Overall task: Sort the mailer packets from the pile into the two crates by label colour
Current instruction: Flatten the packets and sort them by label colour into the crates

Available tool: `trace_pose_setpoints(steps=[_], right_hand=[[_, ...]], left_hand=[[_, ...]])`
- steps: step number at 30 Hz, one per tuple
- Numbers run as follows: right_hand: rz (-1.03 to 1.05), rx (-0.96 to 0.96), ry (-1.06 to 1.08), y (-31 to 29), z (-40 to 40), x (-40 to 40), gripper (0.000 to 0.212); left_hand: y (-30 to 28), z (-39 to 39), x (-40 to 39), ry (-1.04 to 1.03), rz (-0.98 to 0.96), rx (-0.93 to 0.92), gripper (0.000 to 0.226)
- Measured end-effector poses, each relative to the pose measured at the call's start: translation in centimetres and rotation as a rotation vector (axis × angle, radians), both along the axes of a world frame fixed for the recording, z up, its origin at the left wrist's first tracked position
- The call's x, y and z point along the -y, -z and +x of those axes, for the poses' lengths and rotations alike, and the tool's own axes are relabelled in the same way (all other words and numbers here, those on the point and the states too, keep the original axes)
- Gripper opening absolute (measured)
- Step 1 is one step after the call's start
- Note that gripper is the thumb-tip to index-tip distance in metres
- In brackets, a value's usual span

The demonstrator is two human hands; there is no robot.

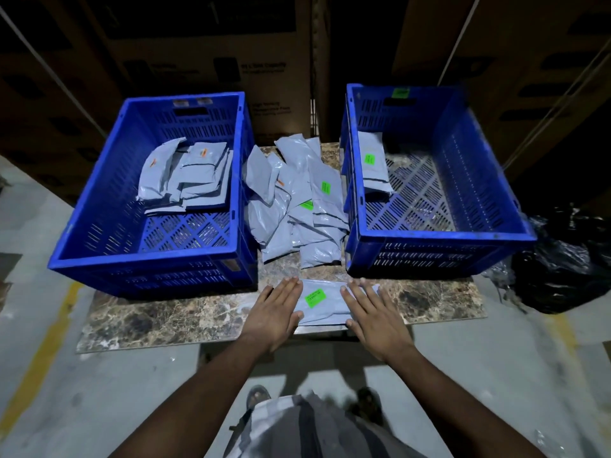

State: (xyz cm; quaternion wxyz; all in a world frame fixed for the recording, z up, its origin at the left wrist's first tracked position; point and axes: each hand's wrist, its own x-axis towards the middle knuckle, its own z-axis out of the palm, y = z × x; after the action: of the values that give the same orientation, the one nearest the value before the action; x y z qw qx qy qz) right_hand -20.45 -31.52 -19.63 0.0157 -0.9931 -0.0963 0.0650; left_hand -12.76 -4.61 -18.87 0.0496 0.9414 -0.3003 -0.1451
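Observation:
A grey mailer packet with a green label [325, 302] lies flat near the table's front edge. My left hand [276, 309] rests flat on its left end and my right hand [370, 312] lies flat on its right end, fingers straight. The pile of grey packets [297, 200] sits between the two blue crates, some showing green labels, one an orange label. The left crate [82, 252] holds several packets with orange labels. The right crate [479, 233] holds a packet with a green label [373, 166] along its left side.
The marble-patterned table [185, 315] carries both crates. A black plastic bag [568, 269] lies on the floor to the right. Cardboard boxes [205, 61] stand behind the table. Yellow floor lines run at left and right.

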Motion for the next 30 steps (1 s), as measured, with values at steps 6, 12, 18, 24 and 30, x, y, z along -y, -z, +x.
trace_pose_setpoints(steps=[6,12,18,24,30], right_hand=[[0.028,-0.093,0.06,1.6,-0.3,-0.2,0.071],[-0.007,-0.156,0.078,1.7,0.1,-0.5,0.073],[0.062,-0.081,0.076,-0.7,0.5,-0.3,0.057],[0.271,-0.082,0.194,-2.9,2.2,-0.7,0.032],[0.559,-0.249,0.368,-2.7,1.7,-1.2,0.053]], left_hand=[[1.5,-0.2,0.1,-0.025,0.064,0.005,0.079],[1.0,0.2,0.6,0.001,0.179,-0.014,0.075],[0.4,0.5,-0.4,-0.043,0.02,-0.123,0.083],[-0.2,-0.3,-1.5,-0.422,-0.217,-0.122,0.094],[-0.2,-0.6,-1.3,-0.588,-0.347,-0.099,0.077]])
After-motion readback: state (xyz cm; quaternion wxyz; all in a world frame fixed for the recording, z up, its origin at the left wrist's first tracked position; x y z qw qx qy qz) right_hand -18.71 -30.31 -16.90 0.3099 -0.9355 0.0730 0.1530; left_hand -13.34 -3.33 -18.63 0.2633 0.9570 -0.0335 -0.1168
